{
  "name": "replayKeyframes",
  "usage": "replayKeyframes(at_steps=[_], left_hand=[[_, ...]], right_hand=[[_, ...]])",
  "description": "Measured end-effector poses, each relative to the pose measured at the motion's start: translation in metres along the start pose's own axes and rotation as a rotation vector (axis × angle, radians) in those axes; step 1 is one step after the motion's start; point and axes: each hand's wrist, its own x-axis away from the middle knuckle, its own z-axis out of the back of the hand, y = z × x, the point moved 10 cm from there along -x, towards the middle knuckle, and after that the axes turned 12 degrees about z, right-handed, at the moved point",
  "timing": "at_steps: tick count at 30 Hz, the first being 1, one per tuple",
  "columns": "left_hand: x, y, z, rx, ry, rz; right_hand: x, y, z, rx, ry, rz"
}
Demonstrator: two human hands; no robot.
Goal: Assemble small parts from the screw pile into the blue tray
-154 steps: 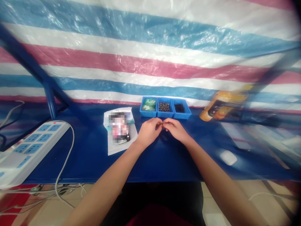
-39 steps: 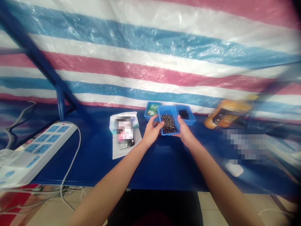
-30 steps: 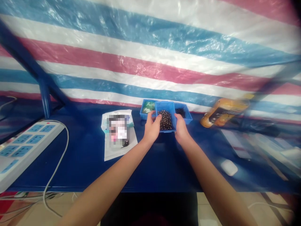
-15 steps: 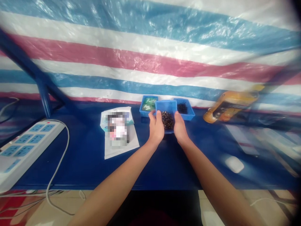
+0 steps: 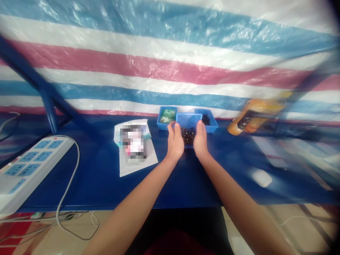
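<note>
Between my two hands is a small blue plastic bin (image 5: 189,119), its far wall showing and its near part tilted toward me. Small dark, brassy metal pieces (image 5: 188,136), perhaps screws, lie in it. My left hand (image 5: 175,141) grips the bin's left side, thumb up by the rim. On its right side my right hand (image 5: 200,140) holds on the same way. Behind it to the left stands a second blue bin (image 5: 158,124) with green and white packets. A third blue bin (image 5: 214,124), with dark small pieces, is partly hidden behind the held one.
A white packet with a blurred-out picture (image 5: 138,166) lies left of my hands. Farther left is a power strip (image 5: 34,159) with a white cable. Rightward are an orange bottle (image 5: 255,115) on its side and a white rounded case (image 5: 262,177). A striped sheet (image 5: 159,67) hangs behind the blue table (image 5: 95,191).
The held bin now leans more toward me, with more of its far inner wall showing and less of the metal pieces. The view has shifted slightly.
</note>
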Motion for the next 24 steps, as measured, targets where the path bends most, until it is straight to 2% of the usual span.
replayKeyframes(at_steps=[4,9,12,15,18,22,24], left_hand=[[-0.003,0.0,0.003,0.003,0.011,-0.005],[0.001,0.002,0.004,0.021,0.038,-0.048],[0.004,0.001,0.005,0.032,0.056,-0.056],[0.006,0.004,0.003,0.062,0.036,-0.113],[0.007,0.005,0.001,0.069,0.01,-0.154],[0.006,0.005,0.001,0.077,-0.006,-0.151],[0.006,0.004,0.0,0.094,-0.039,-0.108]], right_hand=[[0.008,0.006,0.001,-0.006,0.059,-0.082],[0.009,0.007,-0.004,-0.095,0.06,-0.053],[0.011,0.007,-0.001,-0.081,0.072,-0.043],[0.012,0.004,0.0,-0.068,0.05,-0.038],[0.015,0.002,-0.003,-0.149,0.04,-0.082],[0.02,-0.002,-0.011,-0.298,0.066,-0.135],[0.021,-0.006,-0.014,-0.329,0.06,-0.124]])
